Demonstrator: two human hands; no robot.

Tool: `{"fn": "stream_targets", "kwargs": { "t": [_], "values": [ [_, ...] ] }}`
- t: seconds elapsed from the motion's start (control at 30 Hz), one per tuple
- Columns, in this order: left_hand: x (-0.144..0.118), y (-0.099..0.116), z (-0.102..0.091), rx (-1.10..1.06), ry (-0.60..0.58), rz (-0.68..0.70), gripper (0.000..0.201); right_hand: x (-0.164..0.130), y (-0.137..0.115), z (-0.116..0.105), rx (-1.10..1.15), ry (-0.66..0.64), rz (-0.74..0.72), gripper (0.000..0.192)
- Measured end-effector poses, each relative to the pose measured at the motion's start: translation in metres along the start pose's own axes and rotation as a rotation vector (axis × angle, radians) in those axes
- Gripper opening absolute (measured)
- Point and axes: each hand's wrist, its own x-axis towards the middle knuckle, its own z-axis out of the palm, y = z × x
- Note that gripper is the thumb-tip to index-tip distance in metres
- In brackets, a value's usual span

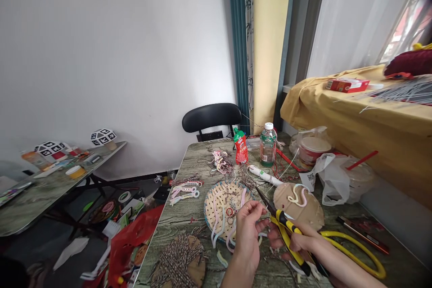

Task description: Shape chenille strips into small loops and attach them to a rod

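Note:
My right hand [299, 236] grips long-nosed pliers [286, 224] with yellow and black handles. Their dark jaws point up and left beside my left hand [250, 225]. The thumb and fingers of my left hand are pinched together near the jaws; whatever small thing they may hold is too small to name. Below my hands lies a round woven basket [212, 202] holding pastel cords and small rings. To its right a cardboard disc [299, 202] carries a pink and yellow cord [301, 195]. Speckled cord [175, 263] is wound on another cardboard disc at the front left.
A red pouch [241, 147] and a plastic bottle [267, 146] stand at the back. Plastic bags with tubs [337, 177] sit at the right. Yellow looped handles [378, 263] lie near my right forearm. A black chair [212, 117] stands behind the table.

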Motion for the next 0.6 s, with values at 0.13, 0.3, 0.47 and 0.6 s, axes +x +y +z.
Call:
{"fn": "stream_targets", "kwargs": {
  "t": [0.13,0.3,0.47,0.6],
  "values": [
    [0.0,0.008,-0.002,-0.008,-0.027,-0.015,0.019,0.007,0.006,-0.006,-0.071,-0.002,0.069,0.027],
    [-0.006,0.026,-0.004,0.018,0.009,0.017,0.018,0.007,0.004,-0.011,-0.041,-0.064,0.113,0.035],
    [-0.02,0.041,0.004,0.127,-0.013,0.076,0.019,0.007,0.003,-0.011,-0.075,-0.052,0.1,0.045],
    [-0.022,0.047,0.008,0.206,0.022,0.131,0.019,-0.001,-0.004,0.0,-0.038,0.006,0.079,0.043]
  ]
}}
